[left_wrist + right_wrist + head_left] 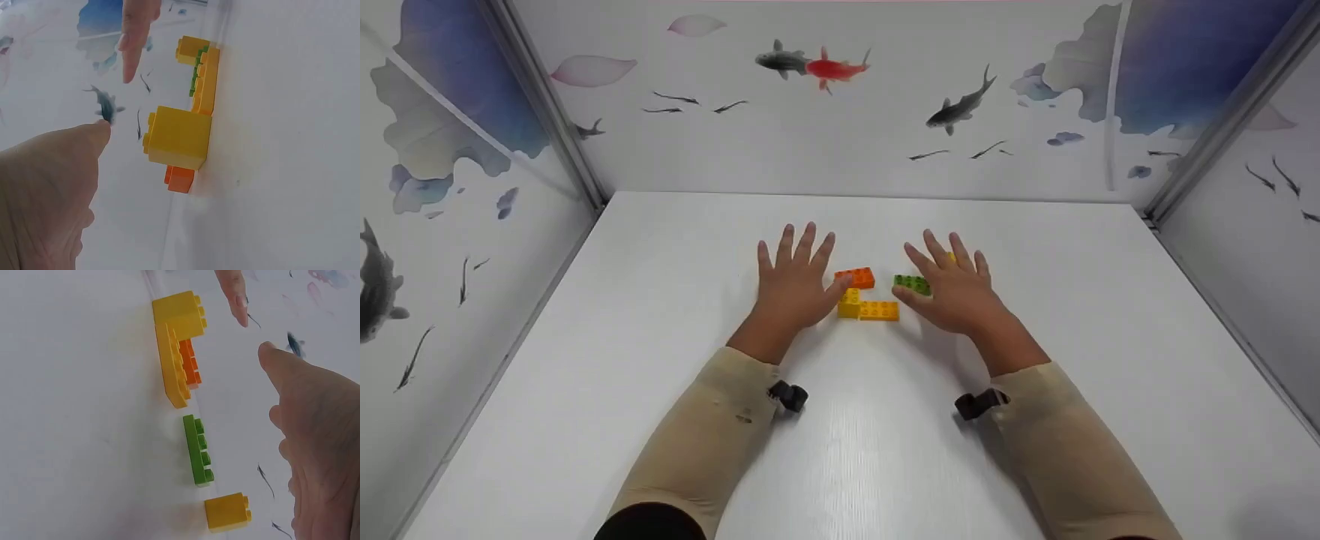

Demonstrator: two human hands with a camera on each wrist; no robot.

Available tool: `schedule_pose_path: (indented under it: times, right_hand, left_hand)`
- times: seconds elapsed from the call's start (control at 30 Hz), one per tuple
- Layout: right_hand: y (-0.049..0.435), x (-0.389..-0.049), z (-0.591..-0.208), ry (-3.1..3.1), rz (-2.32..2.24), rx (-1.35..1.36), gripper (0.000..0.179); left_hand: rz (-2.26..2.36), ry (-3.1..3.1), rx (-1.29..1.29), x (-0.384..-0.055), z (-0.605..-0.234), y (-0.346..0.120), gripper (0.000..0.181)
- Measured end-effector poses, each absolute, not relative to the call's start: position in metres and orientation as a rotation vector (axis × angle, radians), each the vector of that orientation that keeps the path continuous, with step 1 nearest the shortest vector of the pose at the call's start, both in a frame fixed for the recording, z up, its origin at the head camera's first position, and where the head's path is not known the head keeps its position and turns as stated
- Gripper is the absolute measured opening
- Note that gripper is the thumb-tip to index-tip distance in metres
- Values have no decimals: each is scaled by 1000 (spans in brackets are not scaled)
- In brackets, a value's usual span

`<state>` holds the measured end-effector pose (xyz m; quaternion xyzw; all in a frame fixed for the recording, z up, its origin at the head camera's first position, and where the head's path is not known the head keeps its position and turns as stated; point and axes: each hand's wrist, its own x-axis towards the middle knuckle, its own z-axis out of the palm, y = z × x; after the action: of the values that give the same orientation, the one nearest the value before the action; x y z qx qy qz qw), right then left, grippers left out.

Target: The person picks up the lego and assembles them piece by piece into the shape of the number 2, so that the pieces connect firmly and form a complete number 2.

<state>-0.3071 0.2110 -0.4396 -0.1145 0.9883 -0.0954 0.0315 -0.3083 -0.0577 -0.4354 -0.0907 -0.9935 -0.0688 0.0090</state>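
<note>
Both hands hover palm down over a small group of toy building bricks, fingers straight and spread, holding nothing. The left hand [795, 285] is at the left of the group, its thumb overlapping the orange brick [861, 278] in the head view. Just below that stand a tall yellow brick [849, 304] and a flat yellow-orange brick [880, 310], side by side. My right hand [956, 292] partly covers the green brick [912, 284]. Behind its fingers another yellow brick [226, 512] is mostly hidden in the head view, but the right wrist view shows it whole beside the green one.
A white tabletop [840, 450] lies under the bricks. White panels printed with fish enclose it, with the back wall [840, 142] beyond the bricks and metal posts [1222, 112] at the corners. Small black wrist cameras [789, 396] sit at both sleeves.
</note>
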Motion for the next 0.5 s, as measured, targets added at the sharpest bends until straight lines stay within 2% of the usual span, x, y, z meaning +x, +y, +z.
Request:
schedule_pose_path:
  times: [0.5]
  right_hand:
    - [188, -298, -443, 2956, -326, -480, 83]
  left_hand:
    - [-397, -3148, -395, -311, -436, -50, 87]
